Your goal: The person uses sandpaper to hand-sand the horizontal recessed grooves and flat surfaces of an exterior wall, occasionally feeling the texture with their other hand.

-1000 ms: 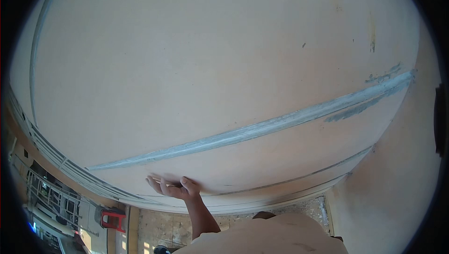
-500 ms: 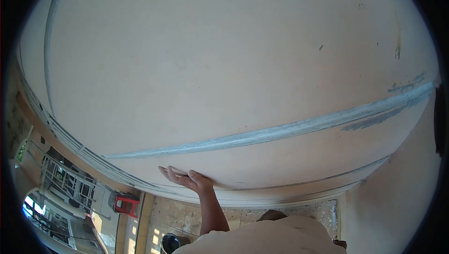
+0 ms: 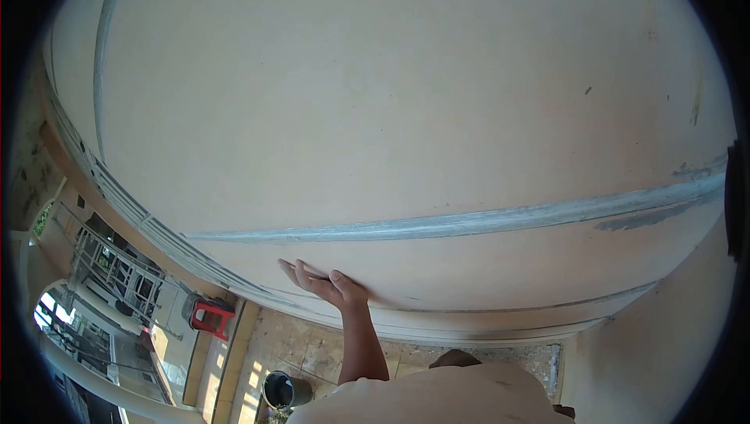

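My left hand [image 3: 332, 287] is raised, its palm side toward a large pale wall [image 3: 406, 127]. Its fingers are apart and nothing is in them. In the view it overlaps the wall just below a long bluish-grey band [image 3: 469, 225], which slants up toward the right. A shadow falls on the wall beside the wrist. The light-coloured shirt [image 3: 437, 397] I wear fills the bottom middle. My right hand is out of sight.
A dark bucket [image 3: 286, 390] stands on the tiled floor [image 3: 312, 342]. To its left is a red plastic stool [image 3: 211, 318] with something dark on it. Metal scaffold-like frames [image 3: 125, 279] stand further left. Another wall [image 3: 656, 338] closes off the right side.
The view has shifted, so the wall marks sit further right and more of the bucket shows. My left hand appears slightly further right and higher, still with its fingers apart.
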The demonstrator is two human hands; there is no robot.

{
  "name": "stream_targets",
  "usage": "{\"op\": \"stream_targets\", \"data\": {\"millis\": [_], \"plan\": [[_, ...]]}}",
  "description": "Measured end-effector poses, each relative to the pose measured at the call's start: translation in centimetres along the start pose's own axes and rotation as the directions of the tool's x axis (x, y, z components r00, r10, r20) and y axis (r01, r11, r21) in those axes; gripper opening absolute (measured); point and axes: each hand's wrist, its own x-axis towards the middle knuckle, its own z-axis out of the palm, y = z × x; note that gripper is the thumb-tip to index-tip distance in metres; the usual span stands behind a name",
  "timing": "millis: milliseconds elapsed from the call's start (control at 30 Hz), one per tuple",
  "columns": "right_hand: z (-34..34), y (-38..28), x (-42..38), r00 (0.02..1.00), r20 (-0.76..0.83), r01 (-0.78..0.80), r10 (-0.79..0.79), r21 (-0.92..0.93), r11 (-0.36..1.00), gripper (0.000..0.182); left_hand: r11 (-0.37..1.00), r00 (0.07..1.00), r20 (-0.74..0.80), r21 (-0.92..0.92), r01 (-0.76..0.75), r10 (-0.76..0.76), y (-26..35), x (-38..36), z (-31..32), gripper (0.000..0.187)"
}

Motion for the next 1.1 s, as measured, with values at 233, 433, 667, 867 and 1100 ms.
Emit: {"op": "stream_targets", "data": {"millis": [233,433,667,867,1100], "plan": [[-2.2,0.1,-0.6,0.940,-0.306,0.096,-0.151,-0.187,0.978,0.076,1.000,1.000,-0.006,-0.020,-0.021,0.021,0.1,0.1,0.1,0.065],[-2.3,0.2,0.2,0.990,0.072,-0.119,0.118,0.008,0.993,0.078,1.000,1.000,-0.004,-0.017,-0.016,0.016,0.1,0.1,0.1,0.065],[-5.3,-2.6,-3.3,0.983,0.080,-0.173,0.163,0.133,0.976,0.072,0.999,1.000,-0.021,-0.033,-0.024,0.023,0.0,0.0,0.2,0.064],[-4.8,-1.7,-4.7,0.999,0.028,0.023,-0.042,0.483,0.875,0.067,0.999,0.999,-0.035,-0.045,-0.026,0.025,0.1,-0.1,0.3,0.063],[-2.2,-0.7,-1.3,0.998,0.050,-0.034,0.029,0.094,0.995,0.065,1.000,1.000,-0.011,-0.021,-0.013,0.012,0.0,-0.2,0.2,0.069]]}}
